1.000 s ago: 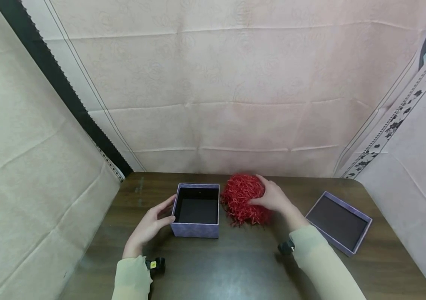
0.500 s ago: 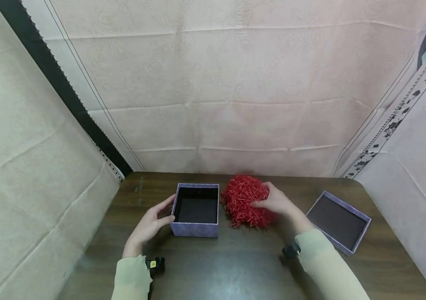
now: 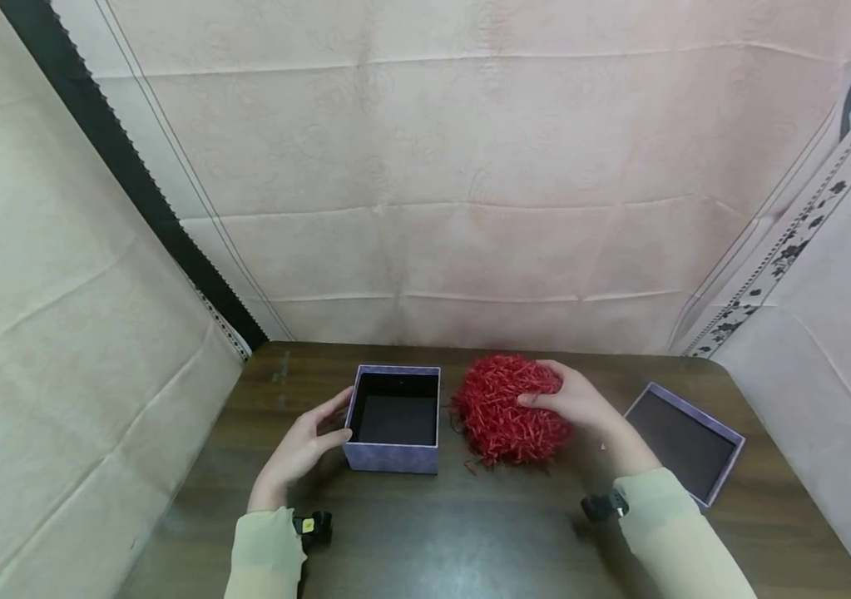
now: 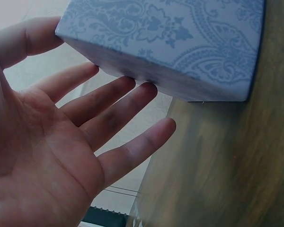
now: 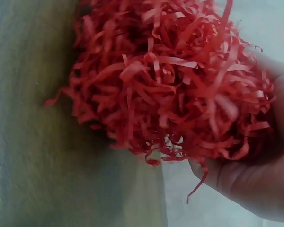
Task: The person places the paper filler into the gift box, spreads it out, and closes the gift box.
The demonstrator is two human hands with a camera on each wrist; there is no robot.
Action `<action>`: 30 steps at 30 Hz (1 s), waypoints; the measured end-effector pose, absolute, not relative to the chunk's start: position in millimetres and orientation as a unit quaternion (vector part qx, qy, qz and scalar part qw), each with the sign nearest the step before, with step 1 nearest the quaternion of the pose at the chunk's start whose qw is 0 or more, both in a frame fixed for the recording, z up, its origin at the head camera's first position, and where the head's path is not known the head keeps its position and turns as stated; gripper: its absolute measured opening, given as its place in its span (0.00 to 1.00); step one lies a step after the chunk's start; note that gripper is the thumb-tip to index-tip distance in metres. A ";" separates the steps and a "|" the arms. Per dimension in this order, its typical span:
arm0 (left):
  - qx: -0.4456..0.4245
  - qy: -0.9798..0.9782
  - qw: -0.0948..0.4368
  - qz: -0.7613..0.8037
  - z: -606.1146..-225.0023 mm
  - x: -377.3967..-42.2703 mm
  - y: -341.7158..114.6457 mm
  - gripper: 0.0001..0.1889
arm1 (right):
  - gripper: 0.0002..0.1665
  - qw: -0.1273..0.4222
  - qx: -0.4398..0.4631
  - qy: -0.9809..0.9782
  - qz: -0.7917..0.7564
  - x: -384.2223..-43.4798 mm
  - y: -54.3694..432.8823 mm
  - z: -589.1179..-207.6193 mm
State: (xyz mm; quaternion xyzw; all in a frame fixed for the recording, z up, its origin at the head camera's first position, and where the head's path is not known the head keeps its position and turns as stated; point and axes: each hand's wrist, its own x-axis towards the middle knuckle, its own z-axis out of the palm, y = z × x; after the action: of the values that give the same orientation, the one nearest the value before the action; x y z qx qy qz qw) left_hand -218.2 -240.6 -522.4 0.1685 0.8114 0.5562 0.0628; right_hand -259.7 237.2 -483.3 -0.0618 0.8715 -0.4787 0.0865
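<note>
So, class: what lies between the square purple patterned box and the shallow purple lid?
The head view shows a tangled red shredded-paper heap, gripped by the person's right hand.

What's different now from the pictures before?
The red shreds moved right, away from the open box, along with the right fingers gripping them. Nothing was newly grabbed or let go. The box, the left fingers touching it and the lid stayed put.

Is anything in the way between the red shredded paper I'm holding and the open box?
Nothing visible blocks it: a narrow strip of tabletop separates the red shredded paper from the open purple box. The left hand is at the box's other side; the lid lies farther right.
</note>
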 end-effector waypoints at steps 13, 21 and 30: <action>0.173 0.812 0.061 0.553 -521.3 -217.7 -240.9 0.37 | 0.47 0.078 -0.056 0.845 -0.527 -250.3 245.4 -450.8; 0.174 0.816 0.057 0.548 -519.7 -216.7 -240.0 0.37 | 0.43 0.055 -0.071 0.867 -0.491 -252.5 243.3 -454.0; 0.169 0.816 0.058 0.550 -521.5 -217.8 -239.6 0.36 | 0.39 0.039 -0.067 0.850 -0.521 -249.1 238.3 -447.6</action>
State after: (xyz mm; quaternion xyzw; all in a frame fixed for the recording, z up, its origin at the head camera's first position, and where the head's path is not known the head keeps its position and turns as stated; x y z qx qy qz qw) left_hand -217.8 -239.6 -521.5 0.1686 0.8158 0.5501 0.0582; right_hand -249.1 238.3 -447.6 -0.0670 0.8500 -0.5211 0.0385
